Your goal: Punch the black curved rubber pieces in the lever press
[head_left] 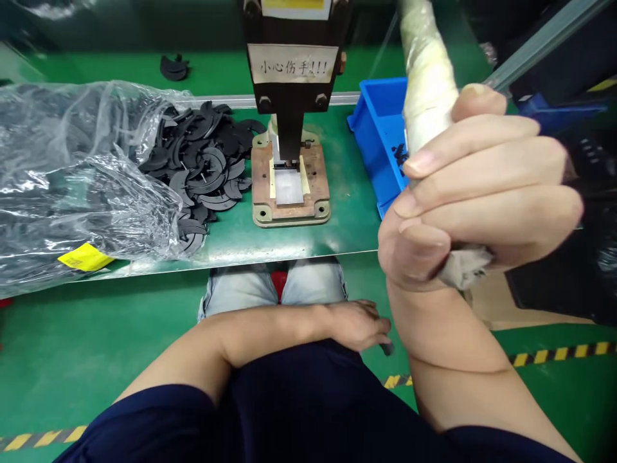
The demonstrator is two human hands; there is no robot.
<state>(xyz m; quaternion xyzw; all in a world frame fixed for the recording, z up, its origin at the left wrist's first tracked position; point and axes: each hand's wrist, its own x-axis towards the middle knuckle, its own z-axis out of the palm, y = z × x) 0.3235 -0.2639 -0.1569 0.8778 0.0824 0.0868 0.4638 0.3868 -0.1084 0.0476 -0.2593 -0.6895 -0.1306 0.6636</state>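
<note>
Right hand (482, 186) curled tightly round wrapped handle (430, 90), top cut off, left hand (357, 325) pinching blurred, part-hidden dark piece (387, 348)

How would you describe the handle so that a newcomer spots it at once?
Find the black press on the green table. To its right, the right hand grips the handle. Wrapped and yellowish-white, it stands apart from the blue bin nearby.

The wrapped lever (430, 80) and press (292, 95) run off the top edge, the plastic bag (81, 173) off the left; blur softens the left hand (357, 323) and its dark piece (387, 348), possibly curved.
</note>
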